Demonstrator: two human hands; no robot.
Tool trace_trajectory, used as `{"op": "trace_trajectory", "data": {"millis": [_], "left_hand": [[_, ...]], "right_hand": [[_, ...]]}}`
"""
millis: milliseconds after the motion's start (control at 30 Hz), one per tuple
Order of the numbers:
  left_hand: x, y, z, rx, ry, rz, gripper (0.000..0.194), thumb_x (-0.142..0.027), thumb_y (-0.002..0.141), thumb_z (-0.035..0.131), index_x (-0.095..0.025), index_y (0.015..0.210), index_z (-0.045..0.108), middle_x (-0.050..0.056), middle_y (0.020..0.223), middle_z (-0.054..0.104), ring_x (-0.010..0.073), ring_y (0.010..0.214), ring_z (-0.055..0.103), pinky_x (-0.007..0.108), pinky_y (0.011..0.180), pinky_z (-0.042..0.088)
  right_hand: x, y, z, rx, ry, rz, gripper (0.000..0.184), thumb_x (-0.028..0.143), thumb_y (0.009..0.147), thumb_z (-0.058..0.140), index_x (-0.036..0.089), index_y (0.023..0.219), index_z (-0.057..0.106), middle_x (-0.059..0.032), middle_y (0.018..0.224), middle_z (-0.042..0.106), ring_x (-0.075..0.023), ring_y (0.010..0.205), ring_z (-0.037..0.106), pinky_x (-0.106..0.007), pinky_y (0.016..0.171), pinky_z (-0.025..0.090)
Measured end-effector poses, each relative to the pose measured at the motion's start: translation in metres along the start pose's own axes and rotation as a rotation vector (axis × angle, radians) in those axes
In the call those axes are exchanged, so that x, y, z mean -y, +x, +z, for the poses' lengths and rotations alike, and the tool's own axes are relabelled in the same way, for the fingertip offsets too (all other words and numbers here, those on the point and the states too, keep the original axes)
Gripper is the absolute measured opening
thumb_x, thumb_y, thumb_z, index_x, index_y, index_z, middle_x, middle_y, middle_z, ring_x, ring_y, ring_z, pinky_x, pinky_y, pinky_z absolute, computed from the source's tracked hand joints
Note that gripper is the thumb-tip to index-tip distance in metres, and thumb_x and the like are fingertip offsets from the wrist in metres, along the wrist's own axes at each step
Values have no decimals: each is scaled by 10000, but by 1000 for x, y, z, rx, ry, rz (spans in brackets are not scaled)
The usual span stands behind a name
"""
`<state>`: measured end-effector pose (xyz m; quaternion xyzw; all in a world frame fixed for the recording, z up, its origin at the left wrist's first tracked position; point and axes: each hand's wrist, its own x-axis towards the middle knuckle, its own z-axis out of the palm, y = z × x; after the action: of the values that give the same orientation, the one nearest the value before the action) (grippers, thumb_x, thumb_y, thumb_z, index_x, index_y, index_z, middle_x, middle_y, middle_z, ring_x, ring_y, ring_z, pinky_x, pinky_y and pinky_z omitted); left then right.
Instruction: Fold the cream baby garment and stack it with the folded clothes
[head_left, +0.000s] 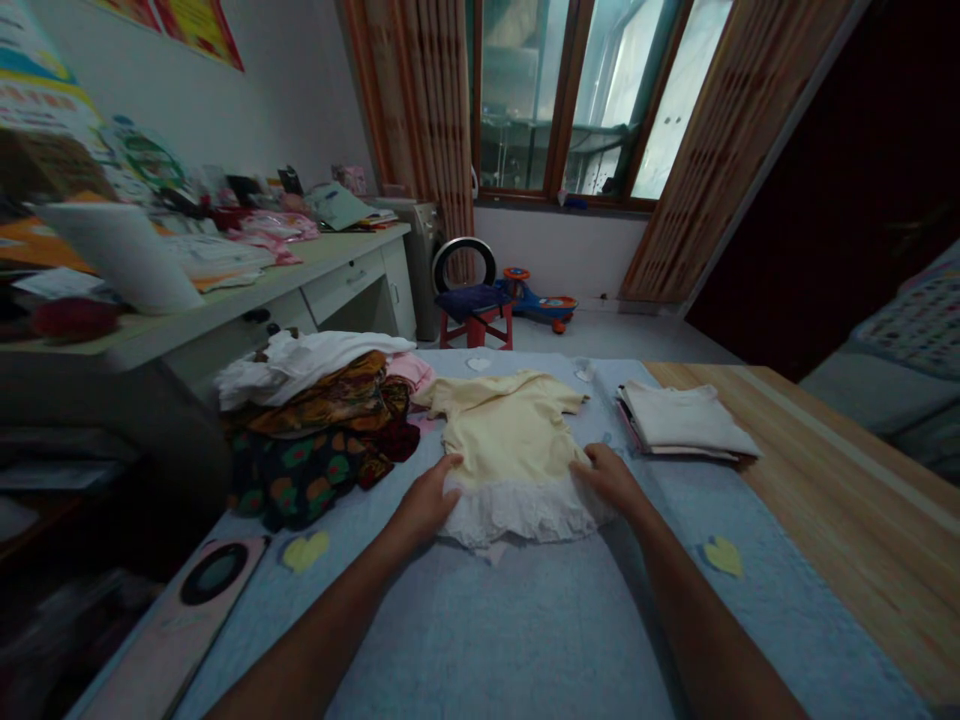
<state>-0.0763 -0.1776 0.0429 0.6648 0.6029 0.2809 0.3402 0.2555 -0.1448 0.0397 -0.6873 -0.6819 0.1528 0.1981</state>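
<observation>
A small pale yellow child's top (517, 435) with a white ruffled hem lies spread out before me, its neckline toward the window. My left hand (433, 497) grips its left side edge just above the ruffle, the thumb on top and the other fingers hidden under the cloth. On the opposite side edge, my right hand (609, 477) pinches the fabric at about the same height. Beneath the garment is a light blue cloth (517, 630) with heart patches.
Left of the top sits a heap of rumpled clothes (322, 420). A folded stack of garments (686, 420) lies at the right, by the bare wood tabletop (847, 500). At the front left is a pink flat object with a dark ring (187, 620). A cluttered desk (352, 285) stands beyond.
</observation>
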Motion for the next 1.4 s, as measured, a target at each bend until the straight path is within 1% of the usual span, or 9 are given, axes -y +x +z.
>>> {"op": "trace_trajectory", "data": {"millis": [167,367,433,533,633,800,967,1133,1400], "left_hand": [[-8,-5,-10,17,-626,-172,420,-202,706,590,-174,1126,580,-6,724,628,142,540,568,212,488,388],[-9,-28,-33,60,-1053,-280,497,-165,678,713,-181,1137,522,54,852,695,170,645,665,237,554,497],[0,-35,-36,66,-1035,-322,540,-138,672,709,-177,1174,515,53,847,698,163,619,659,230,533,489],[13,-43,-35,25,-923,-426,633,-158,691,711,-172,1276,470,28,784,689,149,553,632,217,489,455],[19,-44,-31,2,-871,-445,615,-226,695,759,-134,1252,513,70,851,717,174,637,673,240,554,490],[10,-38,-23,197,-877,-376,473,-334,659,811,-86,1038,675,128,876,745,202,645,684,258,556,489],[-6,-35,-9,144,-882,-349,389,-212,643,788,-77,996,694,119,838,750,224,656,697,290,605,529],[-20,-35,1,-21,-1182,-431,329,-129,763,620,-80,1087,648,114,869,744,238,757,722,332,707,578],[-36,-45,9,25,-1487,-578,337,-190,855,620,-135,1186,584,121,1014,725,247,881,718,365,771,597]], "right_hand": [[7,-21,-16,-40,488,65,338,502,739,601,189,867,593,5,731,591,-166,664,547,-251,581,372],[20,-67,-41,139,995,270,695,542,711,675,213,1292,482,31,708,619,-154,558,566,-250,521,391],[16,-77,-39,158,952,281,667,544,715,663,194,1265,521,5,751,649,-170,612,600,-268,560,422],[4,-82,-27,159,603,291,549,525,722,634,180,1149,617,-27,757,669,-199,654,611,-299,599,440],[-4,-80,-13,155,321,152,413,532,743,591,179,932,688,-92,908,703,-260,861,635,-358,773,466],[6,-73,0,50,179,42,364,470,715,617,172,910,691,-116,1022,687,-279,1012,603,-373,921,439],[26,-75,12,97,662,183,406,416,728,603,170,1048,648,-92,1024,718,-272,934,662,-369,807,515],[46,-84,15,163,1283,372,391,316,706,687,179,1068,628,-76,935,741,-247,782,704,-349,706,551],[57,-86,15,206,1530,379,226,258,710,737,189,913,666,-77,911,753,-247,834,716,-338,741,577]]}}
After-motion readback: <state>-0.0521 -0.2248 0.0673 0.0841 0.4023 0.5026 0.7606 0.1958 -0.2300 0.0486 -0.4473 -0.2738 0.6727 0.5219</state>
